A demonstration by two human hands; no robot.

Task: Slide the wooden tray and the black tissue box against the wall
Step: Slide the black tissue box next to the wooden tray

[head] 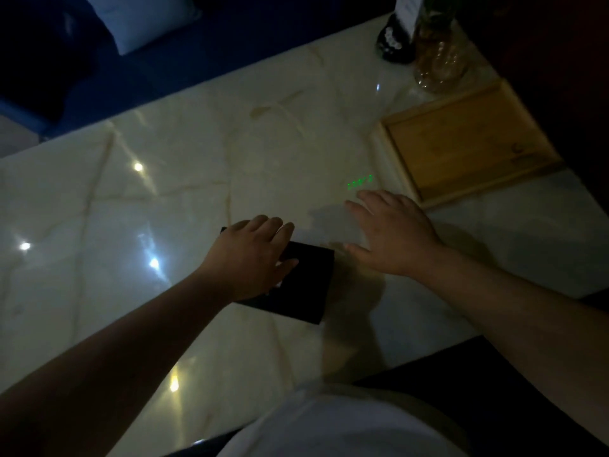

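A black tissue box (303, 288) lies on the pale marble tabletop (164, 209) near the middle. My left hand (253, 255) rests flat on its top left part, fingers spread over the far edge. My right hand (392, 232) hovers palm down, fingers apart, holding nothing, between the box and the wooden tray (468, 143). The empty tray sits at the right, its far side close to the dark wall (560, 77). My right fingertips are just short of the tray's near corner.
A clear glass vase (440, 57) with a plant and a black bottle (393, 44) with a white card stand beyond the tray by the wall. A small green light pattern (360, 183) glows on the marble. A blue seat with a white cushion (138, 18) lies past the table's far edge.
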